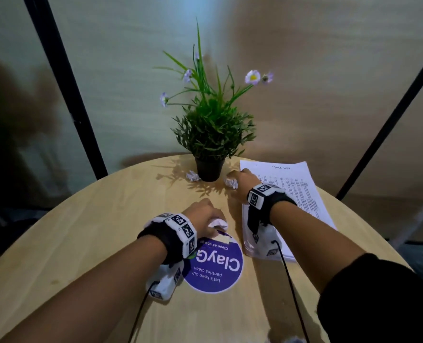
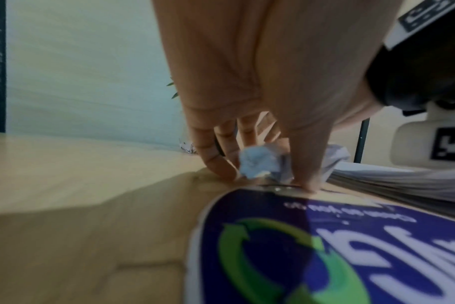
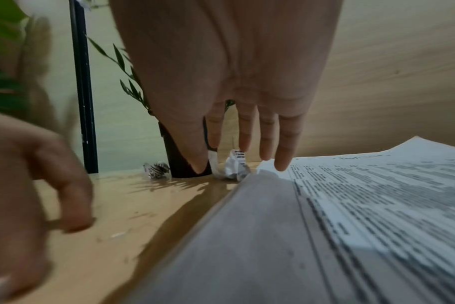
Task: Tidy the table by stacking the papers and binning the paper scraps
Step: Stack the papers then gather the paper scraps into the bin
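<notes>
We see the paper stack (image 1: 302,191) lying flat on the bench (image 1: 81,243) just right of the plant pot (image 1: 209,169), its long axis running from us toward the wall with the title end far. Our left hand (image 1: 203,214) pinches a crumpled scrap (image 2: 257,164), a grip only the left wrist view shows clearly. Our right hand (image 1: 242,181), fingers (image 3: 283,144) spread straight, hovers over another scrap (image 3: 234,166) between pot and stack.
</notes>
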A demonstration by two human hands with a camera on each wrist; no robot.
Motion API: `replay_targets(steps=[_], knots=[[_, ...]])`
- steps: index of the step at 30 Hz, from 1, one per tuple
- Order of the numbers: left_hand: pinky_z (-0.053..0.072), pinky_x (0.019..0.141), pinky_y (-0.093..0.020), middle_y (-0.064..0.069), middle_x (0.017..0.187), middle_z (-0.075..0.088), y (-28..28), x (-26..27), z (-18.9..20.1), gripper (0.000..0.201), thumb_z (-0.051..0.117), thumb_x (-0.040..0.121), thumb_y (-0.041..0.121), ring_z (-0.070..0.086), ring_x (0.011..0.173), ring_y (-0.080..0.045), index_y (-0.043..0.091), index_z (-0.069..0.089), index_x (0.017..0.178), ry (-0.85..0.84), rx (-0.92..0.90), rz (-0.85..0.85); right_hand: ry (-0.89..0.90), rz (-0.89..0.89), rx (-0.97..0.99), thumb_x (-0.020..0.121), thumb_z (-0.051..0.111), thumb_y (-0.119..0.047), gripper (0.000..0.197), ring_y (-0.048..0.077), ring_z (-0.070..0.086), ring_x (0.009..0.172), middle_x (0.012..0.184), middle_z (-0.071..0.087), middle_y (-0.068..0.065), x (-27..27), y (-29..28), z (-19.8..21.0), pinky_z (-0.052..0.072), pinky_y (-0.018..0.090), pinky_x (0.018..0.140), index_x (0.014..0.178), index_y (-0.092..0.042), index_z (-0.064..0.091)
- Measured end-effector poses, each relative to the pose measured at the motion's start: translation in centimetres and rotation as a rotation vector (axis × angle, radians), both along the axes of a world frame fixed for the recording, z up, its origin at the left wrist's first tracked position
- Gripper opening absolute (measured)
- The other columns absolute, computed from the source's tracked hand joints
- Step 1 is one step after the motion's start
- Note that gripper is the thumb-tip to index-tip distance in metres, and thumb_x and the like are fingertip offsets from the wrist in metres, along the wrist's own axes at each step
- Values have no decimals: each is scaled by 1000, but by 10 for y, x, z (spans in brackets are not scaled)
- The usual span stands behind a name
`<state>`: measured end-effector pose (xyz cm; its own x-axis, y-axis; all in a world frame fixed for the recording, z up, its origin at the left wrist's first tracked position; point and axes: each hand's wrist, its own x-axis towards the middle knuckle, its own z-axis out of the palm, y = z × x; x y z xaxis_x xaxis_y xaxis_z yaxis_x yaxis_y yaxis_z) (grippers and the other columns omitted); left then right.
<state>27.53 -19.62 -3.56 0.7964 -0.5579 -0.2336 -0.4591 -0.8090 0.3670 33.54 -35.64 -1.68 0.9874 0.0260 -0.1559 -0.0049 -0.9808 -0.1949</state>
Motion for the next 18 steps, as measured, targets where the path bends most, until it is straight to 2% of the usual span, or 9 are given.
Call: replay_targets(steps=[3,6,8,10,12,14,16,18], knots=[[43,84,-31,-18,112,60,4,5,1,25,58,89,18,56,106,-31,6,61,111,-23,-64,76,12,16,-75,88,54,-13,51,39,53,115,133,44,18,14,4,-5,46,42,96,138,-19,45],[47,84,-36,-17,111,63,16,17,8,24,50,94,15,60,101,-32,12,51,118,-20,-169,181,35,23,-92,89,54,-16,44,32,55,118,133,52,13,23,2,-14,46,39,101,134,-14,51],[48,89,-39,-16,121,59,26,32,12,38,54,89,6,58,108,-32,18,49,125,-37,-180,180,38,53,-74,92,52,-19,40,30,55,120,133,55,10,26,1,-18,44,35,100,131,-15,54],[46,90,-35,-14,134,50,34,47,16,40,59,85,2,54,115,-32,18,57,122,-90,-112,190,79,85,-73,92,51,-18,36,30,55,118,133,56,9,31,0,-15,42,31,97,127,-16,57],[42,79,-27,-15,132,44,39,58,15,32,64,83,2,54,113,-33,18,65,111,-170,-76,262,130,89,-46,92,53,-17,30,28,57,105,122,60,11,30,-1,-9,43,31,93,120,-12,62],[37,72,-24,-14,128,40,38,63,13,29,63,84,1,54,111,-34,17,67,108,-218,-65,337,89,117,-25,91,55,-21,17,25,54,84,98,62,10,26,-2,-10,43,30,80,99,-12,67],[37,75,-25,-14,132,38,34,62,13,30,60,86,1,50,116,-35,14,66,113,-236,-24,347,-1,164,-14,90,55,-29,23,29,58,79,88,63,9,21,2,-14,45,31,75,89,-9,67],[34,92,-28,-13,140,38,30,59,11,32,52,93,6,38,130,-31,12,61,123,-231,36,309,-52,212,-13,90,54,-26,24,35,62,93,99,65,16,16,11,-14,47,35,79,100,-6,62]])
